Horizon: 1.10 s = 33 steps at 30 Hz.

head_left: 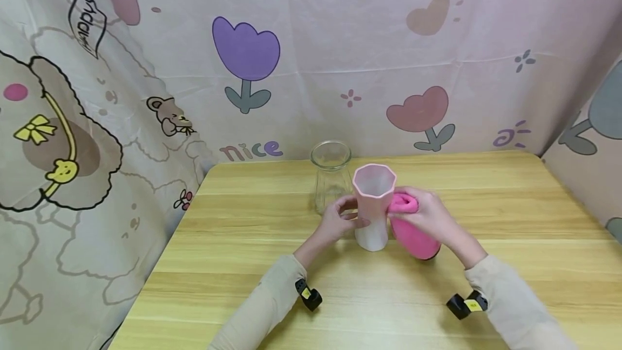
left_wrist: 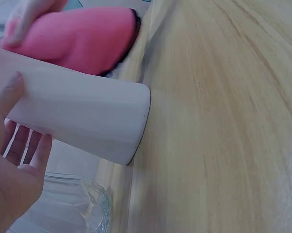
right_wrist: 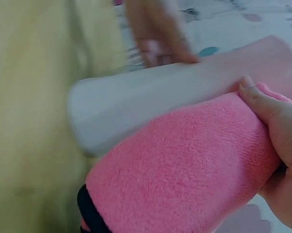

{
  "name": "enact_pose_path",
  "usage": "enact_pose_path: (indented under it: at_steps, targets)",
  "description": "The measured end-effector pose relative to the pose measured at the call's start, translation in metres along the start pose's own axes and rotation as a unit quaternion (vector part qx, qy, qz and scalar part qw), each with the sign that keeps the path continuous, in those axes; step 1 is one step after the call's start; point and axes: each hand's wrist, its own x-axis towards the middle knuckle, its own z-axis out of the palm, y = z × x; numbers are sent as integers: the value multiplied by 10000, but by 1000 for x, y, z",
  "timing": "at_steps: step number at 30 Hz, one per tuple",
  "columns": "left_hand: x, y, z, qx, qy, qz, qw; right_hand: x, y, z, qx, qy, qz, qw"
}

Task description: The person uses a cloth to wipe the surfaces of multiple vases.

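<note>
A faceted vase, pink at the top and fading to white, stands upright on the wooden table. My left hand grips it from the left, thumb on the near side; the left wrist view shows the fingers at its other side. In my right hand is a fluffy pink cloth with a dark edge, pinched near its top beside the vase's right side. The cloth hangs down in a folded bundle. The right thumb lies over the cloth, close to the vase wall.
A clear glass vase with a wide rim stands just behind my left hand. The wooden table meets a patterned cloth backdrop at the back. Another patterned curtain hangs along the left side.
</note>
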Motion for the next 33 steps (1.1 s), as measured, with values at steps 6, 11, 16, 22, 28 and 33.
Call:
enact_pose_path:
  at_steps: [6,11,16,22,28,33]
  targets:
    - [0,-1,-2,44,-52,-35,10000,-3,15,15,-401,-756,45,9963]
    - [0,-1,-2,51,-25,-72,10000,-2,12,10,-177,-597,66,9980]
    - [1,-1,-2,-17,-8,-41,10000,-2,13,16,-284,-800,218,9962]
    - [0,-1,-2,14,0,-66,10000,-6,21,31,-976,-1625,411,9810]
    - [1,-1,-1,6,-46,-73,10000,-5,13,18,-774,-1512,446,9845]
    - [1,-1,-1,1,-47,-90,9999,1,-6,-11,-286,-659,205,9972]
